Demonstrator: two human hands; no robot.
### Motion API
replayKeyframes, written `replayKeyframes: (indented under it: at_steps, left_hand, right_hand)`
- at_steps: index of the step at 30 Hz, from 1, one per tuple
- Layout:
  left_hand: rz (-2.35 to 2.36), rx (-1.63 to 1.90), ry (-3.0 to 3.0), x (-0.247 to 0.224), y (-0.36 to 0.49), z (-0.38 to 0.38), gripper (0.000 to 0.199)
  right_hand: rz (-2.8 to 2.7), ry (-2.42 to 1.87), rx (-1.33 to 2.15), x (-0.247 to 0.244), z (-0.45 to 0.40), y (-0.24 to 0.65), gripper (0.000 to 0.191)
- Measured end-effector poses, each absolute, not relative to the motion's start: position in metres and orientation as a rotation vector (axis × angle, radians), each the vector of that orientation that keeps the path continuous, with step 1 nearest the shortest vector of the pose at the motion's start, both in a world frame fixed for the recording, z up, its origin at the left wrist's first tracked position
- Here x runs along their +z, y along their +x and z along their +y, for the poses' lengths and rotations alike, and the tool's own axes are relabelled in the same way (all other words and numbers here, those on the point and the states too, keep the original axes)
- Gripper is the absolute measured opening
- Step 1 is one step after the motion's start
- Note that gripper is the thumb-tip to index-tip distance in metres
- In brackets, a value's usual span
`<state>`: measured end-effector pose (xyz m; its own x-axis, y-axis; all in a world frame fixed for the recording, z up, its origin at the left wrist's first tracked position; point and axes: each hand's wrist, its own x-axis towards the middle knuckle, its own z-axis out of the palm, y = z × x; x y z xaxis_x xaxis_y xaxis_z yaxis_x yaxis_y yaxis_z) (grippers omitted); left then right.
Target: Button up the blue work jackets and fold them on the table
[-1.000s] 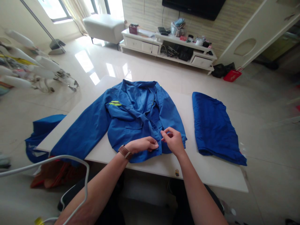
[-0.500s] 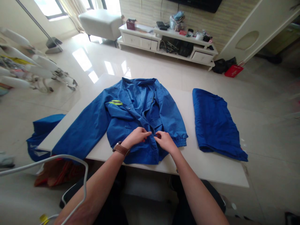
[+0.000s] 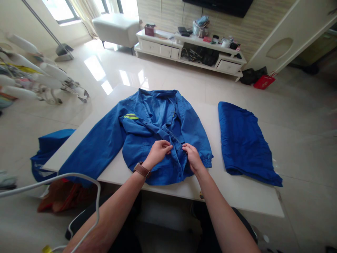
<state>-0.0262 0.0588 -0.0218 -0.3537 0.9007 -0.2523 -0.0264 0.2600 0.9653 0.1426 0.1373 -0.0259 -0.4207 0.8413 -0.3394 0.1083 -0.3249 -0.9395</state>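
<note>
A blue jacket [image 3: 144, 147] with a yellow-green stripe on one sleeve lies front up on the white table [image 3: 237, 193], its collar toward the far edge. My left hand [image 3: 160, 153], with a brown watch on the wrist, pinches the front edge of the jacket near its middle. Just to the right, my right hand [image 3: 192, 156] grips the other front edge. Between the hands the two edges are a little apart. Folded blue cloth [image 3: 243, 140] lies on the table to the right of the jacket.
Blue fabric [image 3: 50, 144] hangs by the table's left end, above a red-brown bag [image 3: 65, 196]. A white cable [image 3: 79, 174] arches at lower left. Beyond the table stand a white TV cabinet [image 3: 158, 49], a pale bench [image 3: 118, 30] and a rack [image 3: 47, 75].
My right hand has moved right with its jacket edge, widening the gap between my hands. The jacket front is more raised and creased around them. The view has shifted slightly.
</note>
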Motion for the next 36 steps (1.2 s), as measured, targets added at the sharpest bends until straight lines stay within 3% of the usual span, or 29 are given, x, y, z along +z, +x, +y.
replayKeyframes:
  at_steps: [6,14,26,33,36]
  left_hand:
    - [1.647,1.308,0.844,-0.016,-0.018,0.055,0.022]
    - [1.723,1.302,0.967,-0.012,-0.019,0.052,0.02]
    - [1.734,1.319,0.961,-0.009,-0.018,0.052,0.02]
    - [1.741,1.299,0.961,-0.003,-0.018,0.051,0.02]
    - [1.739,1.302,0.956,-0.003,-0.018,0.051,0.019]
  right_hand:
    - [-1.449,-1.196,1.863,-0.022,0.129,0.141,0.036]
    - [-1.49,-1.156,1.814,-0.021,0.131,0.142,0.037]
    - [-1.712,-1.036,1.734,-0.014,0.136,0.149,0.019]
    - [-1.839,-1.169,1.732,-0.016,0.139,0.153,0.029]
    - [-1.97,-1.181,1.685,-0.018,0.138,0.154,0.024]
